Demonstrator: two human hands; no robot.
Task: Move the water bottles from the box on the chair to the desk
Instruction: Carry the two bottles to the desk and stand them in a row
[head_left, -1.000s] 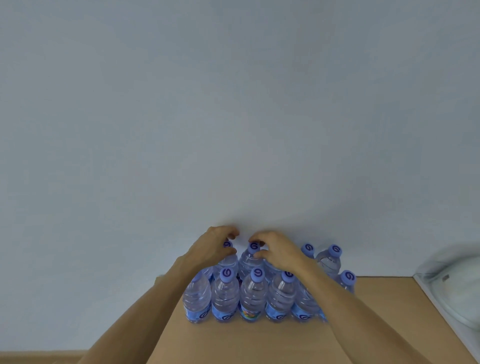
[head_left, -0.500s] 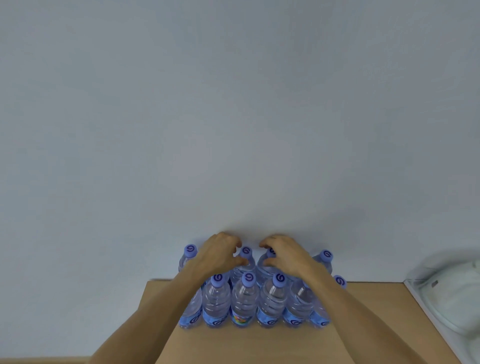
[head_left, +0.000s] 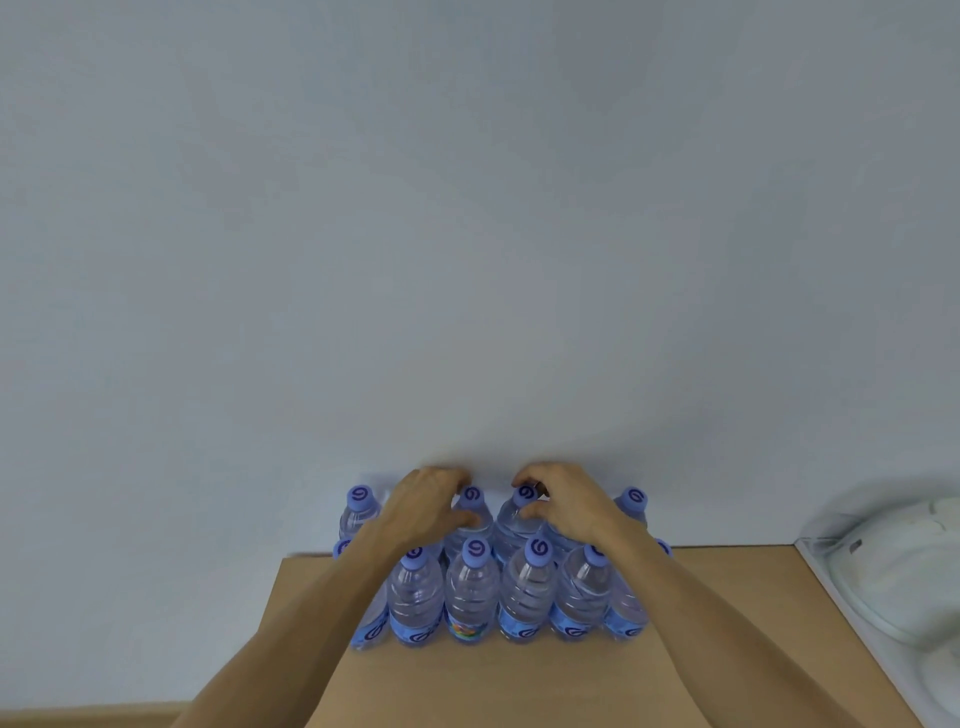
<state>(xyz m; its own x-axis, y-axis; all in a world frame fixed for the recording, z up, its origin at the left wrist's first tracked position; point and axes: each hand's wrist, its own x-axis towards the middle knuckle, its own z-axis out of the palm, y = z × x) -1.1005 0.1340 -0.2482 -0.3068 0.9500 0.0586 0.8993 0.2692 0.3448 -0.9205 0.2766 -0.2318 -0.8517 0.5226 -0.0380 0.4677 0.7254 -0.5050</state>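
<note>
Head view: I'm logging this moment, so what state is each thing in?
Left hand: curled around a back-row bottle.
Right hand: curled around the neighbouring back-row bottle.
Front-row bottles: upright, capped, standing on the desk.
Back-left bottle: upright, capped, untouched.

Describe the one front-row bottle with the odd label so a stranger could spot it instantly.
Start at the tan desk against the pale wall, where water bottles stand in rows. In the front row nearest the camera, take the bottle with the multicoloured label, near the middle. Its neighbours' labels are plain blue.
</note>
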